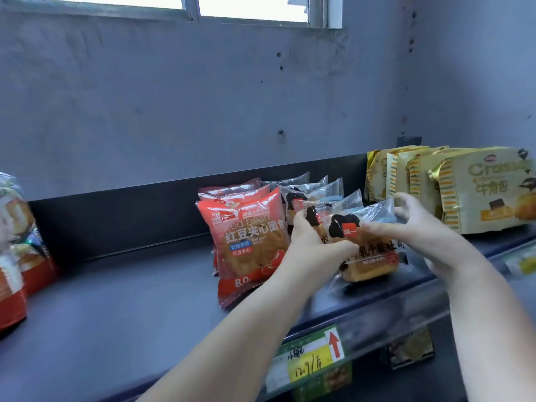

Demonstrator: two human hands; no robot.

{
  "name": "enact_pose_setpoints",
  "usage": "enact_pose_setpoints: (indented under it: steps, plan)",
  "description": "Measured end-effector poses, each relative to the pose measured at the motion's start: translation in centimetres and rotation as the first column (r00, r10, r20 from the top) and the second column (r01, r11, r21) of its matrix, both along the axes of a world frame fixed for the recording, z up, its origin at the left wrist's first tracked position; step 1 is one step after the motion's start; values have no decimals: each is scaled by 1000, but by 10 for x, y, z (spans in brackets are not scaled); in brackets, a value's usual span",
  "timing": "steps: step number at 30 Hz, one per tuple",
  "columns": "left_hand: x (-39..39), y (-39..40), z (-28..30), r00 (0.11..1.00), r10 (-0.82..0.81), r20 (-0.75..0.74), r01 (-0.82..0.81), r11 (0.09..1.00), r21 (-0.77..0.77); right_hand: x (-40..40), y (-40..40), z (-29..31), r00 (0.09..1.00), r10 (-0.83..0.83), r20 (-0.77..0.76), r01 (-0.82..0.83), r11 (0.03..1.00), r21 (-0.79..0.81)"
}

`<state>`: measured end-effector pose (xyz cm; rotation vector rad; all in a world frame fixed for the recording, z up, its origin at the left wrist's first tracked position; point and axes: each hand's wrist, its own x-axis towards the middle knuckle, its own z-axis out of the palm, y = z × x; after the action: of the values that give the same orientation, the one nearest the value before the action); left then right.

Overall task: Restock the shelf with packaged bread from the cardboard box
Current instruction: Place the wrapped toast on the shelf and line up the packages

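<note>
Left hand and right hand grip clear-wrapped bread packet, black-printed.

Red packet: "red bean", "8.0".

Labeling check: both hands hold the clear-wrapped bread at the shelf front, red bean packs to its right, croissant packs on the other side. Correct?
One slip: the head view shows the red bean packs to the left of the clear-wrapped bread, not the right. The croissant packs stand to its right. Left hand and right hand do hold it at the front of the shelf.
</note>
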<state>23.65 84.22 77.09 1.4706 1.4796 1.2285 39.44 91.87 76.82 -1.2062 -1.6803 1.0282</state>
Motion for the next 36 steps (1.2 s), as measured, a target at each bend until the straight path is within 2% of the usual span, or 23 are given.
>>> enact_pose_setpoints:
  steps: [3,8,12,19,22,25,28,30,33,36]
  plan:
    - [2,6,1,996,45,75,-39,996,-83,5,8,-4,974,194,-120,-207,971,-115]
    - [3,13,0,993,61,103,-48,991,-124,4,22,-11,945,325,-40,-327,937,-122]
    - [0,20,-4,995,59,85,-51,994,-97,2,24,-8,930,368,-13,-368,929,-49]
    - [7,23,-9,999,9,42,-9,1000,-5,3,28,-17,942,320,-105,-318,948,36]
    - [6,20,-6,999,34,38,-34,999,-5,4,28,-16,924,366,-112,-368,930,10]
    - [2,17,0,998,64,3,-64,998,22,3,30,-6,951,269,-152,-268,963,27]
    - [-1,10,10,996,71,-51,-66,994,91,4,35,17,960,211,-186,-189,973,129]
    - [-2,9,14,991,92,-92,-78,986,146,0,42,34,970,220,-101,-200,963,180]
    - [-4,10,23,978,118,-171,-75,969,237,-14,59,64,963,232,136,-255,949,187]
    - [-14,17,42,936,213,-280,-119,940,318,-34,76,99,869,246,430,-335,931,145]
